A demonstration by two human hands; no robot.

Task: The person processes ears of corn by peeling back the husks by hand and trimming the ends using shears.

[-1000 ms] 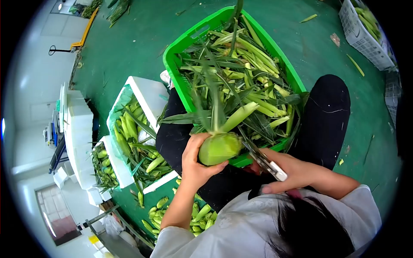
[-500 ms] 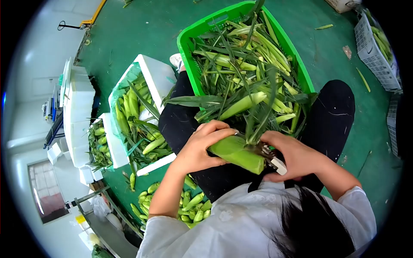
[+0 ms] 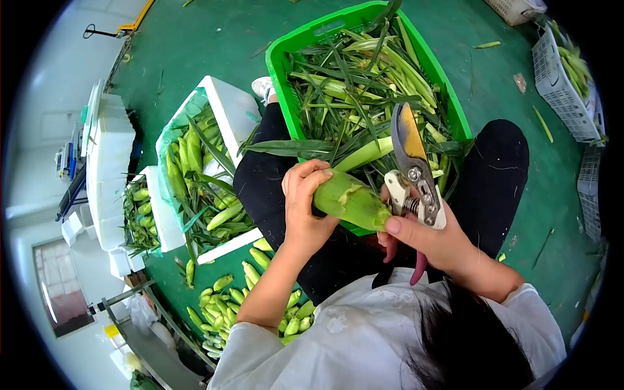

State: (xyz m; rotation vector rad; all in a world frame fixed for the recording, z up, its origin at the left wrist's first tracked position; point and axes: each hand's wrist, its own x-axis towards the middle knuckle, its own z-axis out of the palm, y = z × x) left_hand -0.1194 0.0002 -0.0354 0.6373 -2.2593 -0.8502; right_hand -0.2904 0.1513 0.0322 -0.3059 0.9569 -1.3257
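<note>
My left hand (image 3: 304,201) is wrapped round the upper end of a green corn ear (image 3: 351,200), whose other end points toward my right hand. In my right hand (image 3: 437,237) are pruning shears (image 3: 417,166), their blades pointing up and away from me. The thumb of that hand rests by the near end of the ear. Just beyond both hands stands a green crate (image 3: 455,107) heaped with husks and leaves (image 3: 364,78).
Left of my legs are white foam boxes (image 3: 233,120) of unpeeled corn. Trimmed ears (image 3: 224,305) lie piled on the green floor below them. White crates (image 3: 552,84) with corn stand at the right. My knees (image 3: 499,156) flank the green crate.
The long leaves at the ear's end have come away from it. The shears have swung up into plain view, off the ear. The ear's near end has shifted up and slightly left.
</note>
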